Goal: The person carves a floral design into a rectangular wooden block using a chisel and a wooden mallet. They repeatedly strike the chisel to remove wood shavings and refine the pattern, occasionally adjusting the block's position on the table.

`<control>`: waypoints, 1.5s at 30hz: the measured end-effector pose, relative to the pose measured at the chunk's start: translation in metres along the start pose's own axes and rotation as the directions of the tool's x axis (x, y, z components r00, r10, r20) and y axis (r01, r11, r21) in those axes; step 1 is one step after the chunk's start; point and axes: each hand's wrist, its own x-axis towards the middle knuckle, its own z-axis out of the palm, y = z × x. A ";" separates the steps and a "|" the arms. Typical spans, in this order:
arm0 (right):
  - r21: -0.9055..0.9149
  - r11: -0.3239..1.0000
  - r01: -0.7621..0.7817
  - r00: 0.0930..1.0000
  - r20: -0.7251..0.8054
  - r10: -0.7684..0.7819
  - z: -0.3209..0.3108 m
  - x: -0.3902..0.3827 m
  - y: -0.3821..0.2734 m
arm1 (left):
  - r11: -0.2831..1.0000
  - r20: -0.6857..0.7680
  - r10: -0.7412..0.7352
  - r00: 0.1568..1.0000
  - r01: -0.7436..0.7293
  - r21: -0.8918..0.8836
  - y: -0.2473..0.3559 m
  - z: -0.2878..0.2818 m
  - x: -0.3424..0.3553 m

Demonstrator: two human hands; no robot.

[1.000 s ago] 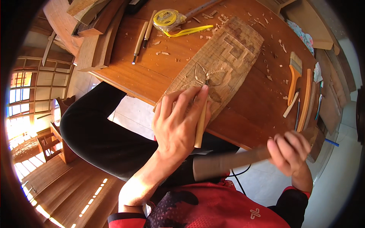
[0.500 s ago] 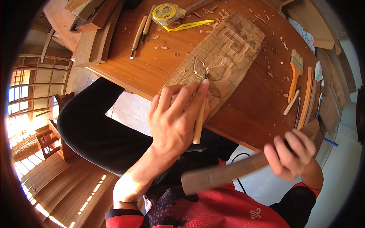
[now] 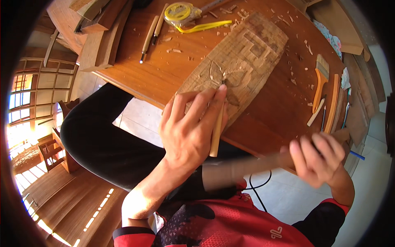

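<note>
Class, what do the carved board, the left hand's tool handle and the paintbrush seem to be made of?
Carved board: matt, unvarnished-looking wood; visible grain and cut relief show it.
Tool handle in the left hand: probably smooth, pale wood, judging by its even tan colour.
Paintbrush: pale bristles, natural or synthetic unclear; its evenly orange handle could be painted wood or plastic.

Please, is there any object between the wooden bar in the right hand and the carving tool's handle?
Nothing visible stands between the wooden bar and the near end of the carving tool; the left hand grips it farther up.
</note>
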 end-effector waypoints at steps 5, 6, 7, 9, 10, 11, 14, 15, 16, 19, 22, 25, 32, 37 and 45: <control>-0.005 1.000 0.028 0.998 -0.059 -0.029 0.003 -0.001 0.003 | 1.000 -0.050 -0.022 0.999 0.022 -0.001 0.001 0.005 0.003; -0.032 0.999 0.025 1.000 0.001 -0.025 0.002 0.003 0.006 | 1.000 -0.057 -0.028 0.998 0.029 0.003 0.002 0.006 0.004; -0.013 0.999 0.034 0.999 0.019 -0.034 -0.005 0.004 0.002 | 0.999 -0.048 -0.032 0.998 0.032 -0.001 0.002 0.005 0.002; 0.011 1.000 0.020 0.999 -0.039 -0.020 -0.001 0.000 0.000 | 0.999 -0.031 -0.038 0.999 0.038 -0.006 0.003 0.003 -0.002; 0.015 1.000 -0.023 1.000 0.006 0.023 -0.002 0.004 0.003 | 0.999 -0.037 -0.040 0.999 0.040 -0.001 0.003 0.004 -0.003; -0.044 0.998 0.044 0.999 0.025 -0.043 -0.004 0.006 0.007 | 0.999 -0.048 -0.040 0.998 0.040 0.002 0.002 0.005 -0.001; -0.037 0.999 0.005 0.997 -0.082 -0.008 -0.002 0.005 0.001 | 0.999 -0.061 -0.037 0.997 0.038 0.011 0.002 0.006 0.004; -0.056 0.998 0.021 1.000 -0.007 -0.022 -0.004 0.006 0.008 | 0.999 -0.058 -0.037 0.998 0.037 0.011 0.003 0.006 0.004; -0.039 0.998 0.047 0.998 -0.047 -0.049 -0.005 0.004 0.005 | 1.000 -0.045 -0.025 0.999 0.025 0.006 0.003 0.005 0.003; -0.067 0.997 0.023 0.999 0.032 -0.021 -0.007 0.009 0.004 | 0.999 0.003 0.003 1.000 -0.003 0.047 0.000 0.000 0.003; -0.090 0.986 0.140 0.981 -0.123 -0.150 -0.006 0.000 0.006 | 0.999 0.002 0.032 0.999 -0.032 0.018 -0.003 0.000 0.006; -0.090 0.992 0.084 0.994 0.070 -0.078 -0.012 0.013 0.009 | 0.999 0.047 0.033 0.998 -0.035 0.030 -0.003 -0.003 0.001; 0.034 0.999 0.038 0.998 0.052 -0.039 -0.009 0.014 0.011 | 1.000 0.065 0.003 0.998 -0.002 -0.010 -0.005 -0.002 0.006; 0.218 0.962 -0.164 0.972 0.204 0.120 -0.014 0.011 -0.003 | 0.988 0.178 -0.092 0.980 0.112 -0.104 -0.008 -0.012 0.009; 0.392 0.872 -0.294 0.929 0.330 0.165 -0.011 0.002 -0.010 | 0.859 0.485 -0.295 0.823 0.451 -0.244 -0.012 -0.046 0.009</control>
